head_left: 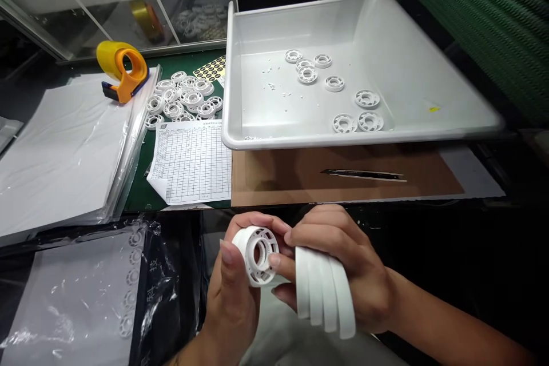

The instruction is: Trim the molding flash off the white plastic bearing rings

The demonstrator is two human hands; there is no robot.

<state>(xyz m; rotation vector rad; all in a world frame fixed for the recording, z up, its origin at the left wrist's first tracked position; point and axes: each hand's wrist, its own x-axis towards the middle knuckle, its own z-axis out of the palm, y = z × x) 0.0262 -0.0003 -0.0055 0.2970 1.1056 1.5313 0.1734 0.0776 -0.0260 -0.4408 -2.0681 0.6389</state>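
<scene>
My left hand [235, 291] is closed around a short stack of white plastic rings [245, 240], the slotted face of the front one turned toward my right hand. My right hand [347, 251] has its fingers curled through a row of several white rings [323, 291], which show edge-on. One right fingertip touches the front ring in my left hand. Above them, loose white rings [334, 83] lie in a big white tray [295, 142], with small white scraps beside them. A pile of similar rings [189, 94] sits left of the tray.
A printed form [193, 163] lies below the pile, near a sheet of round stickers [211, 70]. An orange tape dispenser [128, 77] rests on bagged white sheets [64, 143]. A thin utility knife [364, 174] lies on cardboard [278, 180]. At lower left is a plastic bag [81, 297] containing rings.
</scene>
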